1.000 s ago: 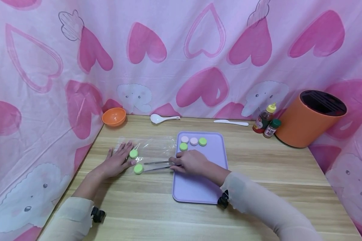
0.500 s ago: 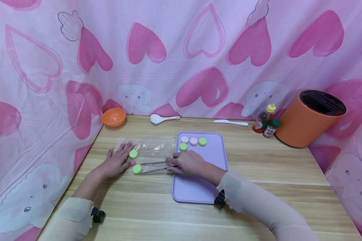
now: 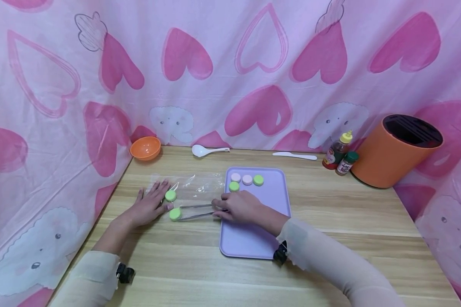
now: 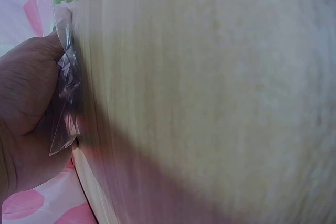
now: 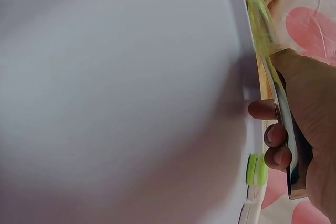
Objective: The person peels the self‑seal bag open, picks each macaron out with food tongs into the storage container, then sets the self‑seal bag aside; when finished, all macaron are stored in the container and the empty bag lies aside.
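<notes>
My right hand (image 3: 240,207) grips metal tongs (image 3: 196,216) over the left side of the lilac tray (image 3: 249,247). The tongs point left, their arms apart, with the tips right at a green macaron (image 3: 175,214). Another green macaron (image 3: 170,195) lies just beyond it, close by my left fingers. My left hand (image 3: 150,207) rests with fingers spread on the left end of a clear plastic bag (image 3: 196,185); crinkled film (image 4: 68,74) shows by the palm in the left wrist view. On the tray's far end sit two pink macarons (image 3: 247,179) and two green macarons (image 3: 258,180).
Along the back stand an orange bowl (image 3: 145,149), a white spoon (image 3: 207,150), a white knife (image 3: 295,156), a yellow-capped bottle (image 3: 336,150), a green-capped jar (image 3: 347,163) and an orange knife block (image 3: 393,151). A pink heart-print curtain (image 3: 257,42) borders the table.
My right hand has shifted slightly left, bringing the tong tips up to the nearer green macaron, which has slid a little left. My left hand stays in place.
</notes>
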The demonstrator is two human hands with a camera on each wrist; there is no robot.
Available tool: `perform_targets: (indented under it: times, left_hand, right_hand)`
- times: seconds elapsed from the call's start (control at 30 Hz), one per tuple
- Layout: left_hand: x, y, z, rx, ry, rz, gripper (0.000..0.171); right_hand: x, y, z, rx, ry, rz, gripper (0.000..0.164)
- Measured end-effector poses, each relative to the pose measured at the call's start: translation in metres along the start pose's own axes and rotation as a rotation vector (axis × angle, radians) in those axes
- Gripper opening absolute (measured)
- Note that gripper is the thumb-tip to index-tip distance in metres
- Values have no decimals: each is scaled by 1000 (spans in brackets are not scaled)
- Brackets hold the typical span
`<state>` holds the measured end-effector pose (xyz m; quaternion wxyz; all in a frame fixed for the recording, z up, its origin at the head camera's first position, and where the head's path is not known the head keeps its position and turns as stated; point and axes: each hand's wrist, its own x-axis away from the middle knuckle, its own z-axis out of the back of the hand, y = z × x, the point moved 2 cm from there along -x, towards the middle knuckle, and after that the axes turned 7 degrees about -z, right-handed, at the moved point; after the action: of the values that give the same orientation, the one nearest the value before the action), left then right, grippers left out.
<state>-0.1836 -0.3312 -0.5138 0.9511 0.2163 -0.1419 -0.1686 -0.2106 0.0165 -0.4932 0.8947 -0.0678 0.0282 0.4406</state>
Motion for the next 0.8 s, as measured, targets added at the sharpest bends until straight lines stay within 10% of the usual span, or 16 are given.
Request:
perform_targets:
  times: [0.8]
  left_hand:
    - [0, 4, 2, 4, 1, -7, 87]
  right_hand:
    - [-4, 3, -2, -31, 10, 34, 34]
